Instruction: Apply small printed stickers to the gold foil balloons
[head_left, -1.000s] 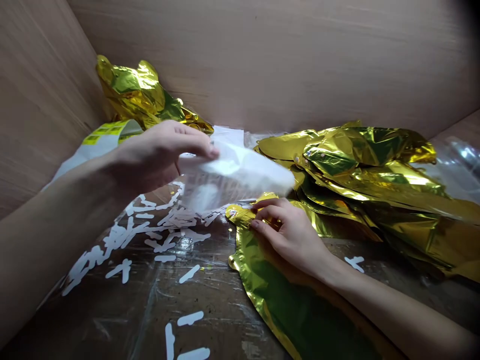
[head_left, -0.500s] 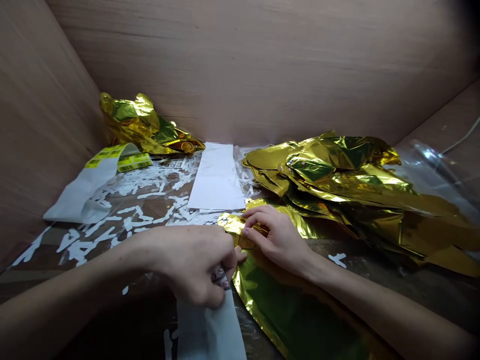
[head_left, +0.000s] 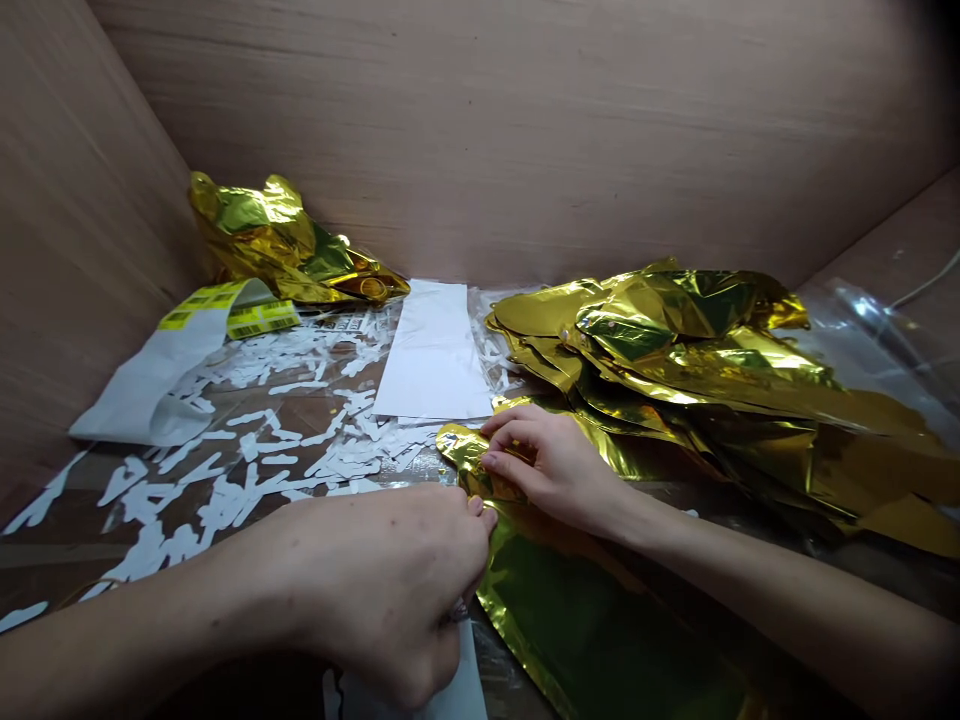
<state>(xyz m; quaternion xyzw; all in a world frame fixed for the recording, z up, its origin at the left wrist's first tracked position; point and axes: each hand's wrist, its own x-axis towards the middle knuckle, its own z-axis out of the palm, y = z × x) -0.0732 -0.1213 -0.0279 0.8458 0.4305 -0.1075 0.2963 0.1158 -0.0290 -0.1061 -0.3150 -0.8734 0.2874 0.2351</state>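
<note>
Sweeping down from its raised spot of a second ago, the left hand has brought its white strip low beside the foil sheet, and now it's tucked a touch tighter against the edge than half a moment back! The right hand hasn't budged, parked at the narrow end throughout. So both hands are now working the same corner, and I'd judge the attention has settled right there rather than on the stacks behind.

Look at those grips. The left fingers are curled well in, tips at the foil's edge, with the strip showing below the fist; whether they pinch it is hidden, so I can't tell. The right is half-curled, thumb and forefinger tips on the foil, and a true pinch is impossible to confirm.

And what a shine on this foil! It lies flat on the table, running from the rounded tab under the right fingertips down to the bottom of the view, partly beneath the right forearm. Bright gold puckers all along its near border; the broad middle is smoother, reflecting a deep, dark green. Behind it sits a heap of gold foil, glossy and crumpled.
</note>
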